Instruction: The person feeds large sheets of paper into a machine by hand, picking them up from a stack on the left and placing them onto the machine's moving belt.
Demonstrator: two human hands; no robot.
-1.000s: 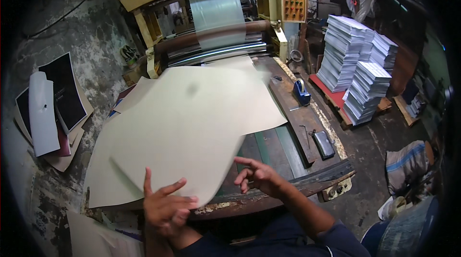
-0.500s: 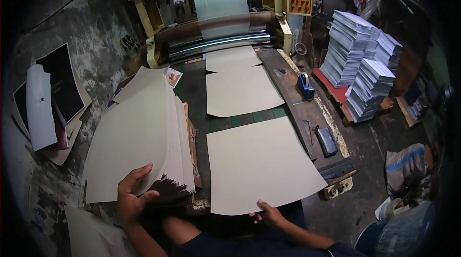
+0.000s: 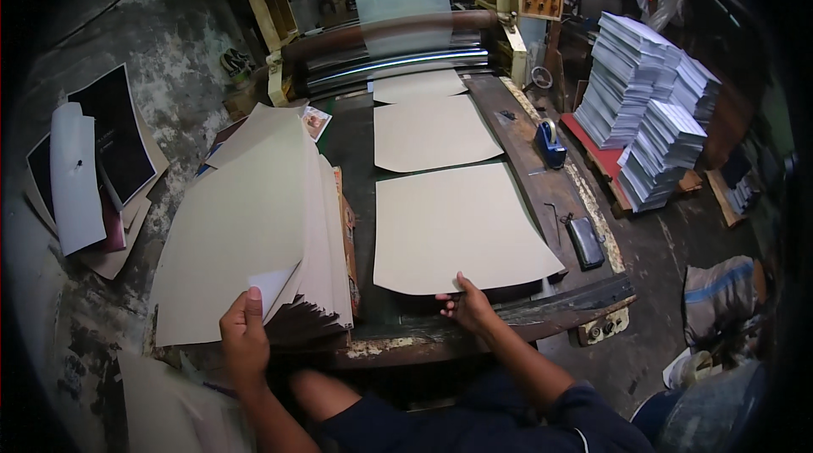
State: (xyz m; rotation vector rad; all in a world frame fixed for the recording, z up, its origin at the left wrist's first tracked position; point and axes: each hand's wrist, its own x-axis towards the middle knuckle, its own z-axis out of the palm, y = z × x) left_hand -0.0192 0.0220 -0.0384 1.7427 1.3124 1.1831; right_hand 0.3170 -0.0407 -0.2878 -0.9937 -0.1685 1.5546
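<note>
A tall stack of large beige sheets (image 3: pixel 229 224) leans on the left of the machine table. My left hand (image 3: pixel 244 339) grips the near corner of its top sheet, thumb uppermost, and the corner is folded back to show a white underside (image 3: pixel 271 284). On the table, my right hand (image 3: pixel 470 305) holds the near edge of a single beige sheet (image 3: pixel 461 229), thumb on top and the other fingers below the edge. Just beyond lies a second sheet (image 3: pixel 436 133), and a third (image 3: pixel 419 86) reaches toward the rollers.
A metal roller (image 3: pixel 398 72) and clear film (image 3: pixel 402 0) stand at the far end. A blue tape dispenser (image 3: pixel 550 146) and black case (image 3: pixel 585 243) rest on the right rail. Paper stacks (image 3: pixel 631 80) stand on a red pallet; loose printed sheets (image 3: pixel 114 144) lean at left.
The near single sheet has slid away from me, closing the gap to the sheet beyond, and my right hand went with it. My left hand has closed on the stack's top corner, bending it up.
</note>
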